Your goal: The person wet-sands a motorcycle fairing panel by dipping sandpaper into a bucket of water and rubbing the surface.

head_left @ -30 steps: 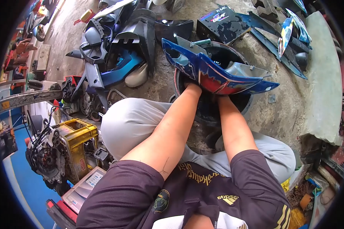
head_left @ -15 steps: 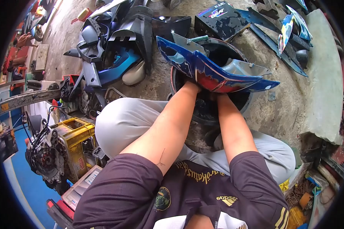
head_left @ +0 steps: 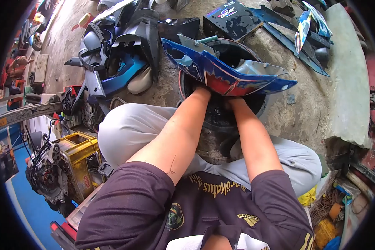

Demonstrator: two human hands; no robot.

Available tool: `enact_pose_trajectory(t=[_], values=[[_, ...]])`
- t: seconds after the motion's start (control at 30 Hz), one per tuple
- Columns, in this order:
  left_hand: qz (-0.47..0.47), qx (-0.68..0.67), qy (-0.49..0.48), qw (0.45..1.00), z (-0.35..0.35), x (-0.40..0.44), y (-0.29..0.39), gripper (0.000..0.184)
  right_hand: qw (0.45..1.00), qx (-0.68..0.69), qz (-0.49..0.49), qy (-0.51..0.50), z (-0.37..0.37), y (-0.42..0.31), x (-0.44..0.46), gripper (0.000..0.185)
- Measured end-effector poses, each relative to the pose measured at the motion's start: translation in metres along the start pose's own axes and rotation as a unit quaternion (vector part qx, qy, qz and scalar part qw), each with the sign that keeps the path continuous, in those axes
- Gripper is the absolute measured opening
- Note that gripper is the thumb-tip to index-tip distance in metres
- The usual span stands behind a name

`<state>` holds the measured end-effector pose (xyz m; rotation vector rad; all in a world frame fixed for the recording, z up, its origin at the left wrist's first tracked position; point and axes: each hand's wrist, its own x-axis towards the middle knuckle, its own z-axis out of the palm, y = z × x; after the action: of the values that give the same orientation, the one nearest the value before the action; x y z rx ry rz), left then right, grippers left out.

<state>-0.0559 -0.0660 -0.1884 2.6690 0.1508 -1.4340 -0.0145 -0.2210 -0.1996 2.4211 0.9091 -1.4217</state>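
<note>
A blue and red motorcycle body panel [head_left: 233, 79] with scratched, worn paint is tilted over a round black tub [head_left: 214, 123]. Both my forearms reach into the tub beneath the panel's near edge. My left hand [head_left: 202, 89] disappears under the panel past the wrist, and its fingers are hidden. Only the shadowed back part of my right hand [head_left: 230, 101] shows below the red area, its fingers also out of sight. Whether either hand grips the panel cannot be seen. Dark, wet-looking contents [head_left: 216, 110] lie in the tub between my wrists.
Dark and blue scooter panels [head_left: 121, 71] are heaped at the left. A black box [head_left: 231, 21] stands behind the tub, beside more fairings [head_left: 296, 46]. A pale slab [head_left: 348, 79] runs along the right. An engine [head_left: 48, 173] and a yellow crate [head_left: 77, 152] sit at the lower left.
The whole view has shifted slightly, so most things appear a little further left and higher. The panel stays over the tub, and slightly more of my right hand shows beneath it.
</note>
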Motion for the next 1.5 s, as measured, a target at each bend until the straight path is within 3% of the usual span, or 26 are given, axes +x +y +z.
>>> enact_pose_trajectory(t=[0.1, 0.2, 0.33, 0.43, 0.53, 0.57, 0.6, 0.67, 0.7, 0.73, 0.87, 1.0, 1.13, 1.27, 1.3, 1.5], values=[[0.007, 0.006, -0.009, 1.000, 0.002, -0.007, -0.004, 0.053, 0.999, -0.015, -0.020, -0.035, 0.009, -0.005, -0.020, 0.035], [0.018, 0.010, -0.013, 1.000, 0.003, -0.014, -0.006, 0.052, 0.997, -0.031, -0.032, -0.070, 0.010, -0.011, -0.036, 0.048], [0.058, 0.018, 0.005, 0.998, 0.008, -0.029, -0.004, 0.050, 0.994, 0.092, -0.048, 0.045, -0.004, -0.020, -0.096, 0.043], [0.037, -0.045, 0.024, 0.998, 0.001, -0.052, 0.008, 0.050, 0.969, 0.191, -0.089, 0.128, -0.005, -0.016, -0.121, 0.040], [0.179, -0.143, -0.006, 0.973, -0.019, -0.087, 0.005, 0.060, 0.936, 0.316, -0.103, 0.112, -0.010, -0.009, -0.143, 0.035], [0.195, -0.188, -0.002, 0.963, -0.025, -0.106, 0.003, 0.061, 0.928, 0.308, -0.127, 0.168, -0.012, -0.001, -0.154, 0.035], [0.222, -0.269, -0.002, 0.937, -0.016, -0.094, -0.001, 0.055, 0.879, 0.420, -0.177, 0.140, -0.014, 0.010, -0.157, 0.036], [0.216, -0.464, 0.022, 0.859, -0.011, -0.100, -0.003, 0.045, 0.898, 0.363, -0.153, 0.198, -0.047, 0.020, -0.196, 0.042], [0.189, -0.489, 0.027, 0.851, -0.021, -0.127, -0.001, 0.043, 0.883, 0.370, -0.135, 0.253, -0.049, 0.030, -0.198, 0.037], [0.161, -0.513, 0.033, 0.842, -0.035, -0.159, 0.001, 0.043, 0.881, 0.401, -0.164, 0.190, -0.062, 0.045, -0.203, 0.030], [0.223, -0.582, 0.054, 0.780, -0.054, -0.192, -0.006, 0.050, 0.853, 0.474, -0.121, 0.179, -0.081, 0.042, -0.258, 0.025], [0.207, -0.632, 0.146, 0.732, -0.059, -0.223, -0.004, 0.037, 0.840, 0.481, -0.138, 0.209, -0.082, 0.038, -0.255, 0.023], [0.183, -0.630, 0.218, 0.723, -0.052, -0.219, 0.005, 0.031, 0.835, 0.468, -0.157, 0.242, -0.081, 0.042, -0.241, 0.022], [0.184, -0.643, 0.203, 0.715, -0.050, -0.206, 0.018, 0.029, 0.814, 0.513, -0.119, 0.243, -0.075, 0.043, -0.247, 0.018], [0.199, -0.669, 0.187, 0.691, -0.045, -0.202, 0.022, 0.029, 0.808, 0.527, -0.101, 0.243, -0.073, 0.041, -0.249, 0.016], [0.180, -0.681, 0.127, 0.698, -0.041, -0.193, 0.022, 0.033, 0.742, 0.619, -0.085, 0.244, -0.061, 0.047, -0.237, 0.013]])
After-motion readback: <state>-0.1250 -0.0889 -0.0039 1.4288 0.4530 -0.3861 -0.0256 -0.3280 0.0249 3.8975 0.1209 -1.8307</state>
